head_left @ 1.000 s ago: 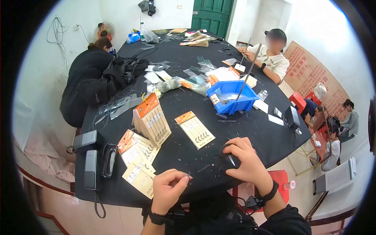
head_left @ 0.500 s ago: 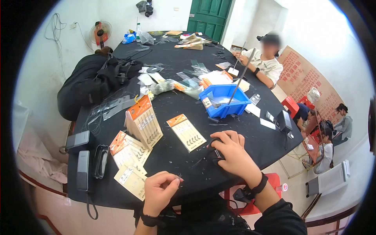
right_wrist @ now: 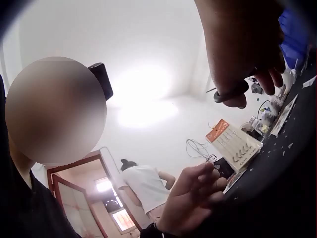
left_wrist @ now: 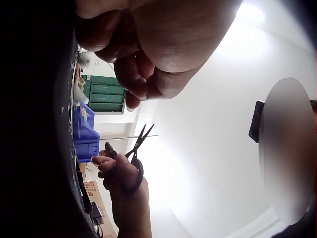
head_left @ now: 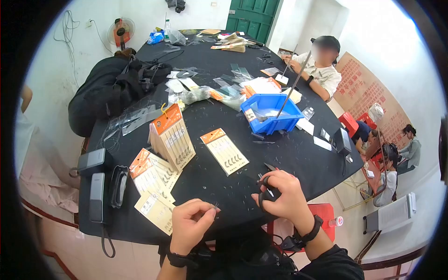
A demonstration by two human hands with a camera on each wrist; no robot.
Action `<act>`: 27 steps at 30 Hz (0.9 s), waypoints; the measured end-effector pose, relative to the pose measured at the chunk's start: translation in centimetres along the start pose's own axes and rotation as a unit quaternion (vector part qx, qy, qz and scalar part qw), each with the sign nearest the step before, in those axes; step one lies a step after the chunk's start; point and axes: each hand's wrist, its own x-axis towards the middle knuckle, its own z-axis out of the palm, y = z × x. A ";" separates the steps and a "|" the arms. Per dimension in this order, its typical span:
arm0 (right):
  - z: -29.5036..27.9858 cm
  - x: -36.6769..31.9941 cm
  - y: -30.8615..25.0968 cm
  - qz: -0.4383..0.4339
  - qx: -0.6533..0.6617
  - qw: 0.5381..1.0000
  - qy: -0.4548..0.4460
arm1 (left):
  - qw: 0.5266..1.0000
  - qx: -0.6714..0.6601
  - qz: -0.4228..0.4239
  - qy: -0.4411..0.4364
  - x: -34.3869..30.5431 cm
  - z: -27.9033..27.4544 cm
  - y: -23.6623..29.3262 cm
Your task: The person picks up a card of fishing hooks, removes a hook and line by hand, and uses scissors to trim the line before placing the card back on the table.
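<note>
Near the table's front edge, the left hand [head_left: 191, 225] pinches a tiny dark item [head_left: 216, 206] between thumb and forefinger; in the right wrist view thin dark curved pieces [right_wrist: 212, 158] show at those fingertips. To its right, the right hand [head_left: 285, 196] holds black-handled scissors [head_left: 265, 182] by the finger loops. Their blades stand apart in the left wrist view, scissors [left_wrist: 134, 151] pointing upward, away from the left hand [left_wrist: 171, 44]. Beyond the hands lies a card of hooks [head_left: 225, 151]. More cards [head_left: 156, 212] overlap left of the left hand, beside an upright card stack [head_left: 172, 137].
A blue bin [head_left: 273, 122] with a thin rod stands beyond the right hand. Black cases [head_left: 96, 196] lie at the left edge. Clear packaging [head_left: 198, 94] and papers spread behind. One person [head_left: 322, 74] sits across the table; another figure shows in the right wrist view.
The right hand has turned and lifted slightly, so the scissors' blades now show pointing away. The left hand keeps its pinch. The head view has shifted, and part of a person appears at its left edge.
</note>
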 end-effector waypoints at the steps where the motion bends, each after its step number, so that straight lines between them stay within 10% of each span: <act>1: 0.1 -0.1 -0.1 0.004 0.004 1.000 -0.018 | 1.000 -0.004 -0.004 0.000 0.0 0.0 0.1; 27: 2.5 -0.4 -1.8 -0.002 0.069 0.987 -0.143 | 0.998 0.037 0.039 0.045 0.1 0.2 -0.6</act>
